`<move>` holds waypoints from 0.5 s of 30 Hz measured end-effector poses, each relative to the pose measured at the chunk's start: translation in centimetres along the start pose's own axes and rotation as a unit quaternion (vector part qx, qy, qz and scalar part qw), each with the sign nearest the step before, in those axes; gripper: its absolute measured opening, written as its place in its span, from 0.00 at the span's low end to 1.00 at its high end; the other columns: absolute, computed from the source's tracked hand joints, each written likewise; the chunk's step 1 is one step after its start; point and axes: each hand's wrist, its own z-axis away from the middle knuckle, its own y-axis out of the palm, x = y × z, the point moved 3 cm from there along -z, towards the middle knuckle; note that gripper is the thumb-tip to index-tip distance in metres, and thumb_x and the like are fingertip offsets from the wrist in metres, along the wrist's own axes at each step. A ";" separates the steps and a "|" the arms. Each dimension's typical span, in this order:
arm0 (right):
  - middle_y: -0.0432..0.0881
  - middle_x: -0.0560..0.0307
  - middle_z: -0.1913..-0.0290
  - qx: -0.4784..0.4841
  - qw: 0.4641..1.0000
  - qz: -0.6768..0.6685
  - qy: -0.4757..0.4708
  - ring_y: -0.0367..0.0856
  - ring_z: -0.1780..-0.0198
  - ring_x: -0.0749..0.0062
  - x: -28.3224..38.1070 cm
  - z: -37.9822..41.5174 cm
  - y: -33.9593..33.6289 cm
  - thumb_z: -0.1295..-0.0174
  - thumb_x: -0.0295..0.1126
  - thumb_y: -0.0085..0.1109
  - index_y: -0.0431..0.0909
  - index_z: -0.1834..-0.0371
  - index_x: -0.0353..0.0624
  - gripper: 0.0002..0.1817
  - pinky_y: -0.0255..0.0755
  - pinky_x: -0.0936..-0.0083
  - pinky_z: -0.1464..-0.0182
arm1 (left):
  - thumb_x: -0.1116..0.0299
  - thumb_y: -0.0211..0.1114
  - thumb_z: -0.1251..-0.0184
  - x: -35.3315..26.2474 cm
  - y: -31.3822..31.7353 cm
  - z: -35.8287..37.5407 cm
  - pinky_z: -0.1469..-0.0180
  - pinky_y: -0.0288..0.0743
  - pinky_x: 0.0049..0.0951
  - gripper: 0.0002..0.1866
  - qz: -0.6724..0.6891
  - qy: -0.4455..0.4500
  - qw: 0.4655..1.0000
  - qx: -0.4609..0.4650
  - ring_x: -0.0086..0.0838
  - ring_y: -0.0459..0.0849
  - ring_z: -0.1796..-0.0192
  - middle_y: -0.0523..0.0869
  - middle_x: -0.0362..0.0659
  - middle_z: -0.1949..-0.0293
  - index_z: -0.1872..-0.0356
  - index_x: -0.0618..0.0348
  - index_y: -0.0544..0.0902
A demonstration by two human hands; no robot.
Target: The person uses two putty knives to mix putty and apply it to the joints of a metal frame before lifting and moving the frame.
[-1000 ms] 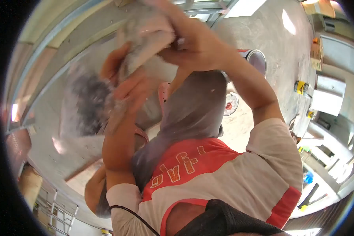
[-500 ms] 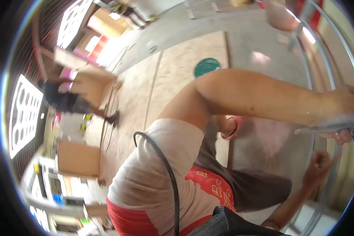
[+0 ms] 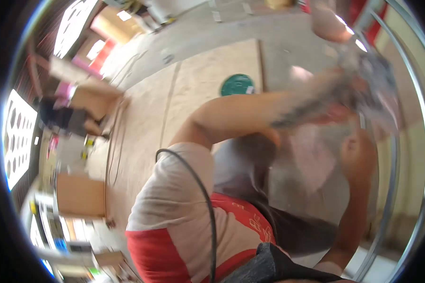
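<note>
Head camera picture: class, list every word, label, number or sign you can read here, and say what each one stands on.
Yellowish characters on the red band of the shirt: there, but turned and blurred, not readable.
Green round disc on the wooden floor board: a small white label at its edge, too small to read.
Nothing else legible.

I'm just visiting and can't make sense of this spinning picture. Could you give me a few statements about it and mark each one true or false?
1. A green round lid lies on the wooden floor boards. True.
2. The person wears a blue shirt. False: the shirt is pale with red parts.
3. A black cable runs over the shoulder. True.
4. Both hands rest on the floor. False: they are raised at a blurred grey cloth; the grip is too blurred to tell.
</note>
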 end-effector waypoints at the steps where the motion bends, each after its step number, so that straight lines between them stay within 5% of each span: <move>1: 0.77 0.49 0.72 0.057 0.998 0.009 0.001 0.75 0.75 0.53 0.6 -0.1 0.5 0.54 0.21 0.54 0.67 0.35 0.56 0.36 0.69 0.60 0.71 | 0.59 0.55 0.34 -1.1 -1.2 0.1 0.90 0.54 0.20 0.11 -0.026 -0.037 0.999 0.022 0.20 0.63 0.91 0.75 0.38 0.80 0.60 0.55 0.75; 2: 0.78 0.49 0.72 0.062 0.993 -0.087 0.054 0.75 0.76 0.58 -0.2 0.2 1.2 0.53 0.21 0.54 0.64 0.33 0.61 0.39 0.70 0.64 0.71 | 0.58 0.55 0.33 -1.9 -1.8 0.1 0.91 0.53 0.19 0.11 -0.039 -0.071 0.996 0.029 0.18 0.63 0.92 0.76 0.36 0.81 0.62 0.54 0.76; 5: 0.76 0.58 0.74 0.010 0.947 -0.273 0.170 0.71 0.79 0.76 -2.0 -2.5 -0.4 0.50 0.20 0.55 0.64 0.33 0.55 0.36 0.67 0.76 0.73 | 0.60 0.47 0.29 -4.6 -2.6 0.2 0.98 0.55 0.26 0.16 -0.032 -0.019 0.990 -0.136 0.24 0.64 0.96 0.79 0.46 0.83 0.53 0.62 0.73; 7: 0.75 0.63 0.75 -0.041 0.934 -0.329 0.130 0.67 0.79 0.84 -1.7 -5.6 -1.2 0.49 0.19 0.56 0.64 0.33 0.52 0.35 0.64 0.83 0.74 | 0.68 0.55 0.35 -5.5 -6.5 0.1 0.97 0.52 0.19 0.15 -0.041 0.043 0.994 -0.092 0.22 0.63 0.95 0.84 0.50 0.67 0.49 0.59 0.71; 10: 0.72 0.67 0.76 -0.026 0.920 -0.378 0.097 0.63 0.79 0.88 0.1 -10.6 0.8 0.48 0.17 0.56 0.64 0.33 0.48 0.35 0.61 0.87 0.75 | 0.68 0.48 0.30 -8.2 -9.5 1.1 1.00 0.56 0.25 0.17 0.059 -0.007 0.996 -0.072 0.24 0.68 0.95 0.82 0.55 0.75 0.47 0.68 0.67; 15: 0.72 0.65 0.76 0.042 0.940 -0.330 0.075 0.63 0.80 0.85 0.6 -16.3 4.6 0.50 0.16 0.56 0.66 0.34 0.51 0.36 0.63 0.85 0.76 | 0.68 0.48 0.31 -9.5 -15.5 -0.1 0.99 0.55 0.20 0.18 0.120 -0.036 0.990 -0.070 0.23 0.67 0.96 0.82 0.56 0.72 0.46 0.72 0.66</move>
